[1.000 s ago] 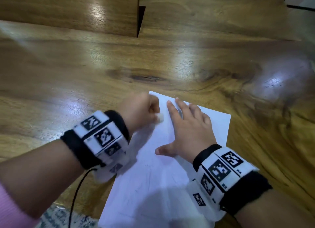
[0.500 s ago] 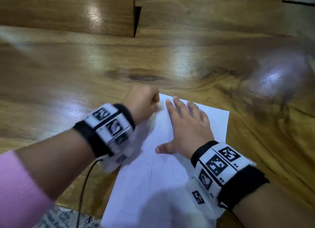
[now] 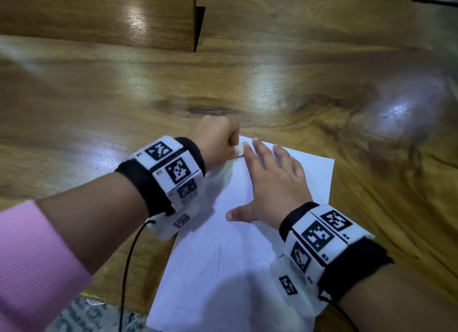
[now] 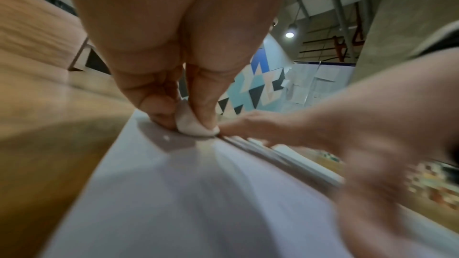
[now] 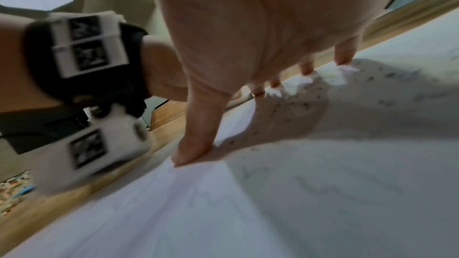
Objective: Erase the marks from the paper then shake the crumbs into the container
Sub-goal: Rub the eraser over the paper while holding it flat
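Fingers [image 4: 159, 103] pinch eraser [image 4: 191, 123] against paper [image 4: 198, 193].

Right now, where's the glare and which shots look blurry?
Head view: bright glare patches on the wooden table, otherwise sharp. Left wrist view: eraser fairly clear, right hand smeared. Right wrist view: paper soft, shadowed under the palm.

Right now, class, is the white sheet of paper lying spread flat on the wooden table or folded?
Spread flat: the white sheet of paper lies unfolded on the wooden table, pressed by the right hand.
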A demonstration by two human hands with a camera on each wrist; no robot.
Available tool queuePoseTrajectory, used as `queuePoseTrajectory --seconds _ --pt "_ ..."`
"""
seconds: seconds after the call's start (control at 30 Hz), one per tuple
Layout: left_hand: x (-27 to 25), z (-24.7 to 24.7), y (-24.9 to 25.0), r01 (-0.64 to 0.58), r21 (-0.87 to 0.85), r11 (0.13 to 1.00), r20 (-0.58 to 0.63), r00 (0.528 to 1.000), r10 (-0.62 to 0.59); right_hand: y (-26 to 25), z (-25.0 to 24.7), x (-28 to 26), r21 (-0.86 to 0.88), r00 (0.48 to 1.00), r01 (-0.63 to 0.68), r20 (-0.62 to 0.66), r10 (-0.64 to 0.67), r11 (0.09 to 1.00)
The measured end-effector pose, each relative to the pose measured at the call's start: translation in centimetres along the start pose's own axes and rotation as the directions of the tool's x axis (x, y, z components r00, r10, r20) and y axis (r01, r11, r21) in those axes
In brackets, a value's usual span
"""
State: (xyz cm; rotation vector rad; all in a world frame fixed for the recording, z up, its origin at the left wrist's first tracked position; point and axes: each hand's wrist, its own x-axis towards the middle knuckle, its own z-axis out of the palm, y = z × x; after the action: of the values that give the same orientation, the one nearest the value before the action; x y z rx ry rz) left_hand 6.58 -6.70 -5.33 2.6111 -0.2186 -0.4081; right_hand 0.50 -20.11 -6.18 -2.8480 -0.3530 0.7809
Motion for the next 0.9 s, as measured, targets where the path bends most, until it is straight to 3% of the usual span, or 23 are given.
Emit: queuePoseTrajectory --seconds 0.07,0.17,0.23,0.4,0.63,0.8,0.9 --pt "-2.6 0.5 -0.4 -0.020 0.007 1.000 -0.001 1.000 0.020 0.0 0.0 0.0 0.008 1.000 0.002 -0.010 -0.002 1.000" --pt "-7.2 1.5 -1.1 -0.100 0.012 0.995 0.124 0.987 0.097 -0.1 0.0 0.0 0.022 1.000 0.002 -0.006 -0.001 1.000" --pt "-6.6 1.4 -1.0 -0.082 -0.017 0.996 0.128 0.988 0.083 -0.1 0.0 0.0 0.019 1.000 0.001 -0.003 -0.001 1.000" --pt "0.1 0.2 0.6 -0.013 0.037 0.999 0.009 1.000 0.012 -0.2 -0.1 0.0 0.016 0.999 -0.022 -0.025 0.022 1.000" --pt "-7.1 1.2 -0.7 -0.133 -0.010 0.991 0.184 0.974 0.132 -0.1 -0.2 0.0 0.033 1.000 -0.014 -0.008 0.015 0.999" --pt "-2.2 -0.7 -1.6 0.041 -0.092 0.995 0.021 0.999 -0.039 -0.5 -0.2 0.0 0.008 1.000 -0.003 0.000 0.003 1.000" --pt "-0.4 -0.9 -1.8 0.042 -0.078 0.996 0.005 0.999 -0.042 -1.0 0.0 0.2 -0.011 1.000 -0.026 -0.015 0.026 1.000"
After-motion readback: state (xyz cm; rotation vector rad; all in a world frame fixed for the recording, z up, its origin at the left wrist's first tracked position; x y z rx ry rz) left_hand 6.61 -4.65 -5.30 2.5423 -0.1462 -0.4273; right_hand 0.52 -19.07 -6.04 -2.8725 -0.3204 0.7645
